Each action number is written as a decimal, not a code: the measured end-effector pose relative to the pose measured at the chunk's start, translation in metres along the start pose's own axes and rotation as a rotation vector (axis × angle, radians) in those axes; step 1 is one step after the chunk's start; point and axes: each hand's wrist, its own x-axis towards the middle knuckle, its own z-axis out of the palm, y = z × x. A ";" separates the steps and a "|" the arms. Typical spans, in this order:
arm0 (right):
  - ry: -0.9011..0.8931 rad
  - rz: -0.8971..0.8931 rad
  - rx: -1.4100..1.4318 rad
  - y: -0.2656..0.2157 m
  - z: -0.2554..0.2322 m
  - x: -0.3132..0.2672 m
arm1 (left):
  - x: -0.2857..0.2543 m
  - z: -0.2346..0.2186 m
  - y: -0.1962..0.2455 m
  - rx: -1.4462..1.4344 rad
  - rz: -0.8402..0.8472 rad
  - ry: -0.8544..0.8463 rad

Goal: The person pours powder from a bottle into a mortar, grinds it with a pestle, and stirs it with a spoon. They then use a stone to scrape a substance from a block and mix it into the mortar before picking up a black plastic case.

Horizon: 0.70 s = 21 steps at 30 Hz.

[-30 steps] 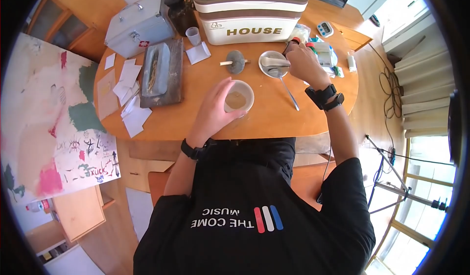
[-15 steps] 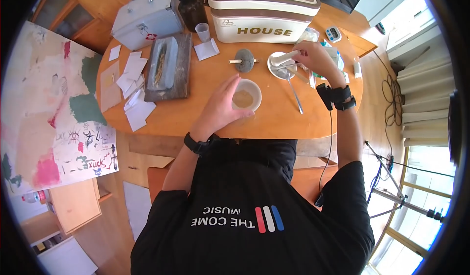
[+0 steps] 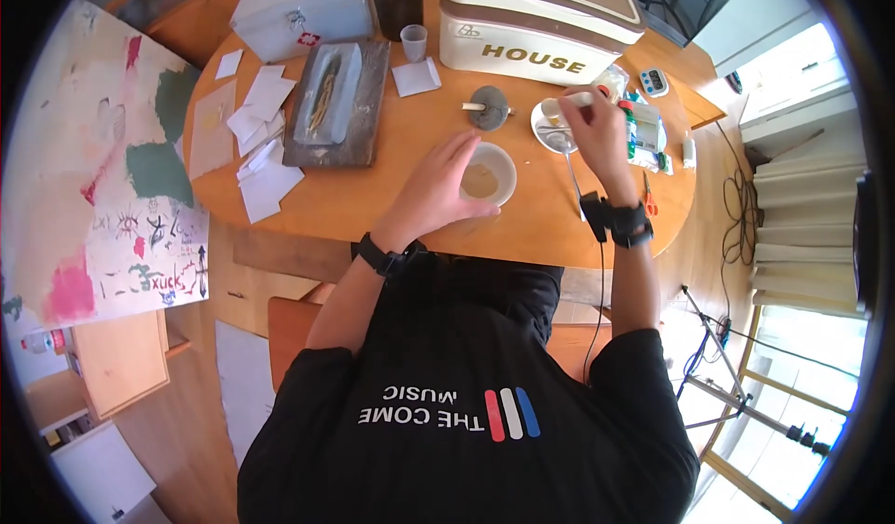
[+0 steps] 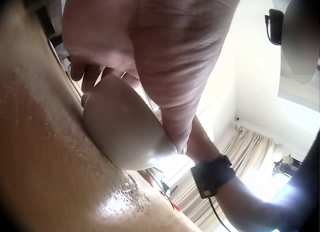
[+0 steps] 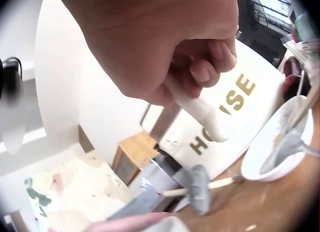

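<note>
Left hand (image 3: 431, 188): fingers grasp the bowl (image 3: 510, 177) on the tabletop (image 3: 340, 198).
Right hand (image 3: 601, 137): fingers grip the white rod (image 5: 200, 112) near the dish (image 5: 254, 152).
Good practice: keep bowl level, rod clear of dish rim.

On the brown tabletop (image 3: 419, 212), the left hand (image 3: 431, 188) curls around a white bowl (image 3: 507, 165) with some tan stuff in it, and the right hand (image 3: 601, 137) holds a short white stick (image 3: 576, 101) over a small white dish (image 3: 539, 141) with a shiny spoon (image 3: 573, 174) in it. Near them sits a round gray thing (image 3: 491, 120) with a pale rod (image 3: 475, 107) poking out. Farther back are a big cream box (image 3: 522, 44) that says HOUSE, a silver box (image 3: 308, 16) with a red cross, a dark jar (image 3: 399, 6) and a little clear cup (image 3: 413, 45), and orange scissors (image 3: 651, 202) lie on the right.
</note>
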 end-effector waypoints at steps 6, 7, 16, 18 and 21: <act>-0.210 0.033 0.218 -0.068 0.016 -0.054 | 0.000 0.009 -0.012 0.032 0.080 0.031; -0.251 0.019 0.211 -0.065 0.027 -0.062 | 0.001 0.010 -0.012 0.044 0.096 0.043; -0.195 0.016 0.200 -0.060 0.054 -0.070 | 0.000 0.010 -0.013 0.116 0.149 0.135; -0.254 -0.019 0.121 -0.060 0.054 -0.069 | -0.001 0.012 -0.013 0.128 0.139 0.139; -0.191 0.006 0.150 -0.065 0.058 -0.071 | -0.003 0.015 -0.019 0.123 0.140 0.150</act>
